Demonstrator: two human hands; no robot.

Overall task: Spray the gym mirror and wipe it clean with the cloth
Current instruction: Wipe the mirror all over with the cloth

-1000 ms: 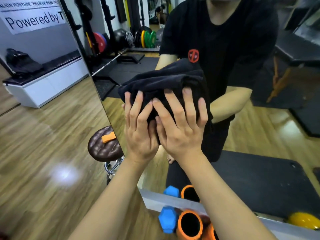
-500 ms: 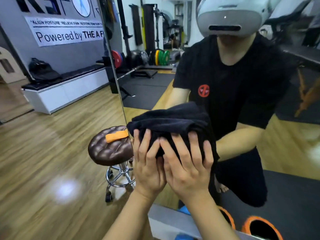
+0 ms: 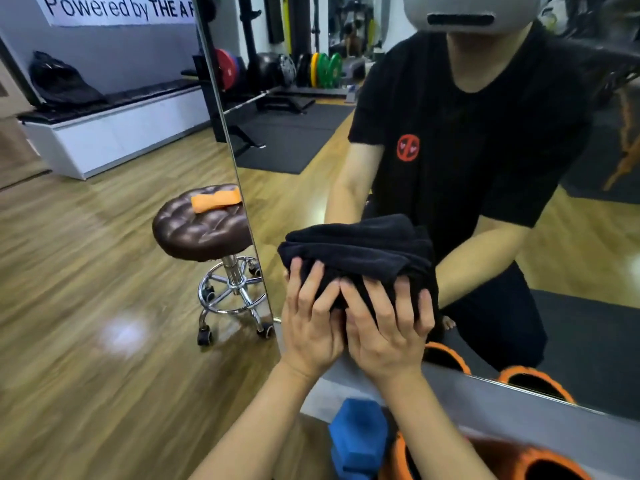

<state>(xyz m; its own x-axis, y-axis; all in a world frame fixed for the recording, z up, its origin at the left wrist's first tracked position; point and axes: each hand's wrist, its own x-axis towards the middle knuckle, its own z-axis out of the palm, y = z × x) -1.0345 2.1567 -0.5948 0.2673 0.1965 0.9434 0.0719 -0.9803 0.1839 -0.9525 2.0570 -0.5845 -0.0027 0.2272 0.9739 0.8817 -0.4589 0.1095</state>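
Note:
A folded black cloth [image 3: 360,247] lies flat against the gym mirror [image 3: 304,181], low down near its left edge. My left hand [image 3: 308,327] and my right hand [image 3: 384,330] sit side by side on the cloth's lower part. The spread fingers of both hands press it onto the glass. The mirror reflects a person in a black shirt with both arms held out to the cloth. No spray bottle is in view.
A brown padded stool on wheels [image 3: 201,230] stands left of the mirror with an orange item [image 3: 214,200] on its seat. Below my wrists lie a blue dumbbell [image 3: 360,441] and orange rollers [image 3: 512,462], beside the mirror's grey bottom frame [image 3: 519,407]. Wooden floor stretches to the left.
Both hands have slid the cloth down the mirror toward its bottom frame, still pressing side by side. The view has swung up, then settled lower.

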